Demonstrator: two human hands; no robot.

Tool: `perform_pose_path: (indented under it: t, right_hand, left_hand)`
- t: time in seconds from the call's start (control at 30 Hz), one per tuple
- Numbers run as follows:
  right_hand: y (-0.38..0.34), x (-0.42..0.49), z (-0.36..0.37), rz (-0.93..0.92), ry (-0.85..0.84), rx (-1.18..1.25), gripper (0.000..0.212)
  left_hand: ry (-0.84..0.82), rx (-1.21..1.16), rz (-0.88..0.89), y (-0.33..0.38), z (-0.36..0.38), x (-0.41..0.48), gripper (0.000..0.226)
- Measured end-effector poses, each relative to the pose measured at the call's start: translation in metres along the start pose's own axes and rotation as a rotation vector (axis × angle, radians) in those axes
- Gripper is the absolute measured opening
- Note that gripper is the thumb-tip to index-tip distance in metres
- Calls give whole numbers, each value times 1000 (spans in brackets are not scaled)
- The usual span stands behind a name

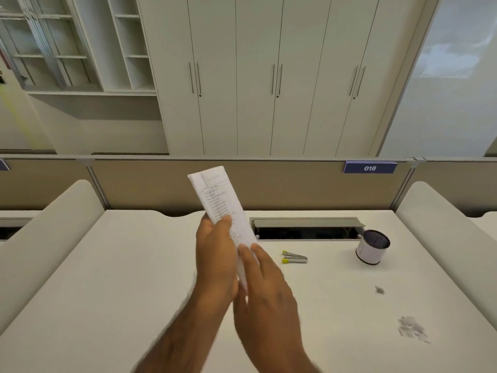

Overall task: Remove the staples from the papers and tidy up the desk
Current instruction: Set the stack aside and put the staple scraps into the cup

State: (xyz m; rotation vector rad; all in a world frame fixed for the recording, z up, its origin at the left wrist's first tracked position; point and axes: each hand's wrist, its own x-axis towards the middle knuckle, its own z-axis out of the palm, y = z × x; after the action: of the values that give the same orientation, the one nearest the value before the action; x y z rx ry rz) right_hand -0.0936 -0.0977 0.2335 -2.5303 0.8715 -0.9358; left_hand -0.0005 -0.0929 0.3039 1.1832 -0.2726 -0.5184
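Note:
A folded bundle of printed papers (pixel 215 195) stands upright above the middle of the white desk (pixel 121 265). My left hand (pixel 215 254) grips its lower part, thumb across the printed face. My right hand (pixel 266 289) lies against the papers' lower right edge with fairly straight fingers, fingertips touching the sheet. A staple remover (pixel 294 257) with yellow tips lies on the desk just right of my hands. A pile of pulled staples (pixel 411 328) lies at the near right, with a smaller clump (pixel 379 290) beyond it.
A small round cup (pixel 372 246) with a dark inside stands at the right, beside an open cable slot (pixel 306 232) in the desk. A beige partition (pixel 295 184) with a "016" label (pixel 369 168) closes the back. White side dividers flank the desk.

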Motion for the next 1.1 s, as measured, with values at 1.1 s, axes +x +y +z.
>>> perform_pose_path:
  t: [1.1]
  right_hand:
    - [148,-56,62,615,-298,797,37]
  left_hand:
    - [-244,356,-107,-169,-137,-1,32]
